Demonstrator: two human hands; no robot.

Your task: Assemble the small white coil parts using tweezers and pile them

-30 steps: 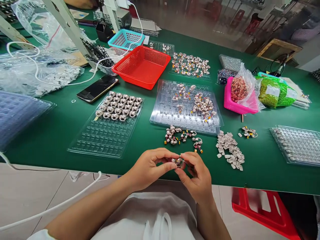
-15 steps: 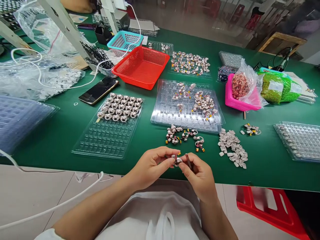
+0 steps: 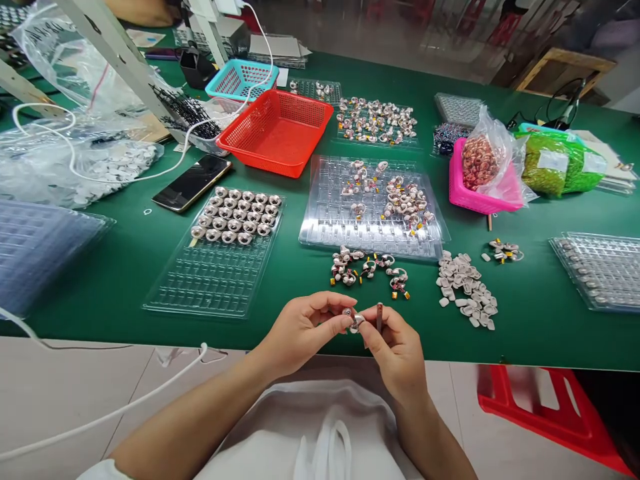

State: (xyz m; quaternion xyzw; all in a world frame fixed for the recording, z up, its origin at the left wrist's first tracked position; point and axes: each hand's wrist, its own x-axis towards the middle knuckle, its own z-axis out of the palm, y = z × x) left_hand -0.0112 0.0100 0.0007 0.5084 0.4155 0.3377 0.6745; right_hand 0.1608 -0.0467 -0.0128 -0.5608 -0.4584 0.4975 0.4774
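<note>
Over the table's front edge, my left hand point(image 3: 307, 330) pinches a small silvery earpiece-like part point(image 3: 357, 324) between thumb and fingers. My right hand point(image 3: 397, 347) grips the same part from the other side and also holds a thin brown tool point(image 3: 379, 317), upright between its fingers. Just beyond my hands lie loose pale parts with yellow tabs point(image 3: 345, 267). To the left, a clear tray point(image 3: 200, 287) carries rows of silvery shells point(image 3: 240, 215). A pile of small grey pieces point(image 3: 465, 287) lies to the right.
Stacked clear trays point(image 3: 320, 227) with more parts stand mid-table. Behind them is a red basket point(image 3: 280, 137); a phone point(image 3: 193, 183) lies left of it. A pink basket point(image 3: 485, 190) holds a bag of reddish parts. A filled tray point(image 3: 600, 273) sits far right, above a red stool point(image 3: 545, 413).
The brown tool in my right hand has turned from slanted to nearly upright. Both hands stay closed around the silvery part. The view has shifted slightly.
</note>
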